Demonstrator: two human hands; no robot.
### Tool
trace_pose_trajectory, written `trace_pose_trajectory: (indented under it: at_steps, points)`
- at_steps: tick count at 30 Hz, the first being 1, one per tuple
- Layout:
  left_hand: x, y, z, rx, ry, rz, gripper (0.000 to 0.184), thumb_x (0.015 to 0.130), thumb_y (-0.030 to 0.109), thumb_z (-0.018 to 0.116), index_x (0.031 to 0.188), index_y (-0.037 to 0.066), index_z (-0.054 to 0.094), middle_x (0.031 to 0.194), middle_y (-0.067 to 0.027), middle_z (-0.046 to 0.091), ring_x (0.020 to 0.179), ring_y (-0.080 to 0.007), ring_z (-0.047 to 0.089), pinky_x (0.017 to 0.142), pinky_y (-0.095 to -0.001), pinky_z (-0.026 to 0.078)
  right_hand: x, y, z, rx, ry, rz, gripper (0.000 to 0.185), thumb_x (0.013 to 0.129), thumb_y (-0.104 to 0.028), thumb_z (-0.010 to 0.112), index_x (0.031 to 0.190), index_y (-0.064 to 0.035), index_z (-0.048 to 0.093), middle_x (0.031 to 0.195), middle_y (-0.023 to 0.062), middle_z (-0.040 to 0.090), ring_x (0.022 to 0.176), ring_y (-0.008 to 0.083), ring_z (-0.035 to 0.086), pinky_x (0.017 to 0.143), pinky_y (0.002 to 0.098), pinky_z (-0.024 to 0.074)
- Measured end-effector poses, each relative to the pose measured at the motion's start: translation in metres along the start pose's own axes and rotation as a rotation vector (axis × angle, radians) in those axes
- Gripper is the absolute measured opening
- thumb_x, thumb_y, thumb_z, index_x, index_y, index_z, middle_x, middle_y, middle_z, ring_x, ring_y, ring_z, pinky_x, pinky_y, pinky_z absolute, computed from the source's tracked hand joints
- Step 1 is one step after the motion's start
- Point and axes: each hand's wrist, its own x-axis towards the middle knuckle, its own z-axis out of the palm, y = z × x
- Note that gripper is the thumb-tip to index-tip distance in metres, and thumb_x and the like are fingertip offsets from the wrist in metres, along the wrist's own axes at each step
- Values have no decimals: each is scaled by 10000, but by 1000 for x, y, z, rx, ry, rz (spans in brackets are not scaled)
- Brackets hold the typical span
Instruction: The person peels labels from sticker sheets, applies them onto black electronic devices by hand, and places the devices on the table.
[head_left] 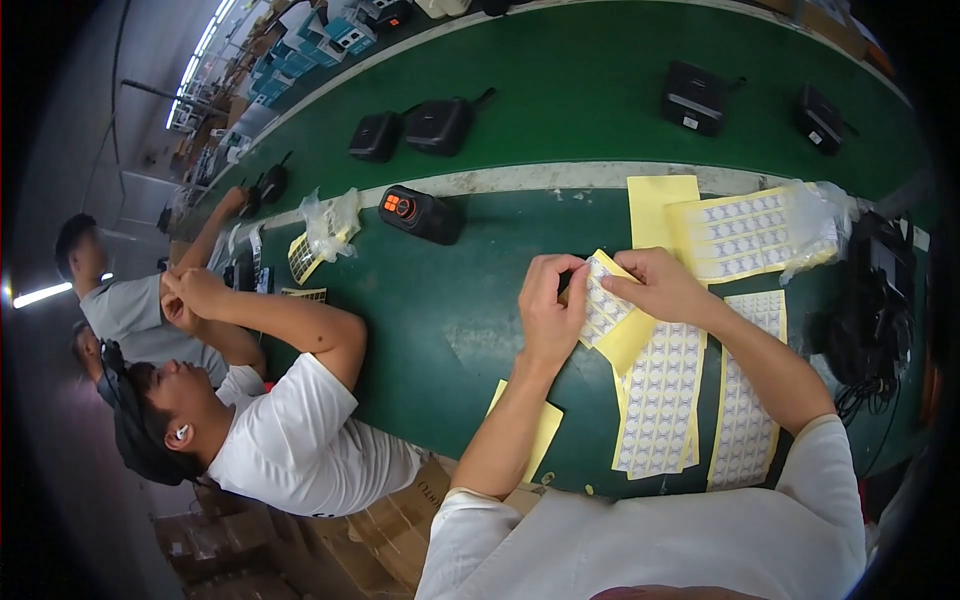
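Between my two hands is a yellow-backed sticker sheet [602, 312] printed with rows of small labels, its lower part bent to show plain yellow. My left hand [552, 312] grips its left edge, fingers curled. On the upper right edge, my right hand [658, 287] pinches with thumb and fingers; whether a loose sticker is between them cannot be made out. Beneath and nearer to me lies a stack of label sheets [658, 410], with another long label sheet [748, 400] to its right. A plain yellow strip [538, 430] lies by my left forearm.
Beyond my hands are more label sheets [740, 235] partly under clear plastic [815, 225]. Black cables [870, 310] crowd the right side. A black device with orange buttons [422, 214] stands ahead; several black cases [695, 98] sit on the green belt [570, 90]. A co-worker [290, 430] sits left.
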Motion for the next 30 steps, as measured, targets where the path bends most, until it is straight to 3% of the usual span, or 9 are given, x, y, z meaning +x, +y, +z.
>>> trace_pose_trajectory:
  at_steps: [3, 5, 8, 11, 16, 21, 23, 24, 30]
  points:
    - [-1, -1, -1, -3, -3, -10, 85, 828, -4, 641, 890, 1, 582, 843, -94, 601, 757, -190, 592, 677, -283, 471, 0, -1, 1, -12, -9, 22, 233, 911, -204, 612, 834, 14, 588, 652, -34, 499, 602, 25, 403, 505, 234, 341]
    - [-3, -5, 0, -4, -3, -24, 78, 844, -1, 631, 896, -1, 573, 847, -87, 601, 764, -175, 594, 682, -274, 473, 1, 4, 2, 11, 33, -8, 336, 897, -281, 610, 751, 15, 551, 588, 25, 480, 544, 78, 389, 489, 293, 328]
    - [-9, -19, 3, -237, 69, -244, 69, 919, 26, 557, 975, -2, 526, 887, -59, 599, 813, -112, 584, 725, -235, 475, 0, 2, 3, 49, 28, -1, 335, 903, -287, 604, 758, 13, 563, 585, 15, 487, 539, 69, 400, 486, 287, 331]
    - [-7, -19, 3, -432, 139, -294, 92, 919, 16, 552, 1003, -3, 519, 885, -58, 600, 816, -115, 581, 742, -227, 466, 0, 2, 4, 101, 23, 7, 329, 914, -288, 593, 775, 10, 580, 599, 10, 501, 551, 58, 414, 492, 278, 339]
    - [-5, -8, 1, -357, -19, -151, 525, 832, -30, 604, 1311, -5, 392, 969, -87, 585, 865, -142, 563, 788, -266, 459, 3, 8, 5, 178, 109, -44, 309, 923, -279, 585, 800, 4, 592, 634, 13, 520, 582, 58, 428, 509, 273, 353]
    - [-4, -1, 2, -403, -71, -282, 549, 838, -70, 598, 1325, 8, 359, 981, -60, 533, 872, -112, 529, 778, -217, 441, 5, 13, -2, 129, 153, -44, 282, 918, -268, 594, 846, 4, 592, 688, 22, 548, 609, 67, 444, 533, 270, 368]
    - [-4, -5, 2, -357, -45, -236, 522, 849, -59, 596, 1317, 3, 375, 943, -50, 542, 844, -100, 534, 753, -207, 444, 5, 12, -2, 92, 76, -75, 174, 917, -158, 609, 985, 1, 590, 832, 12, 602, 730, 49, 521, 625, 225, 441]
    - [-4, -4, 2, -378, -59, -242, 522, 849, -59, 596, 1317, 3, 375, 943, -50, 542, 844, -100, 534, 753, -207, 444, 3, 6, 1, 316, 77, -96, 152, 899, -121, 630, 982, -3, 579, 886, 18, 612, 781, 52, 540, 666, 218, 453]
    - [-6, -2, -1, -444, -119, -298, 498, 864, -37, 590, 1314, -9, 378, 902, -57, 575, 778, -90, 542, 715, -201, 445, 5, 10, -5, 331, 27, 7, 168, 902, -159, 628, 905, 1, 575, 826, 25, 610, 740, 49, 536, 639, 225, 441]
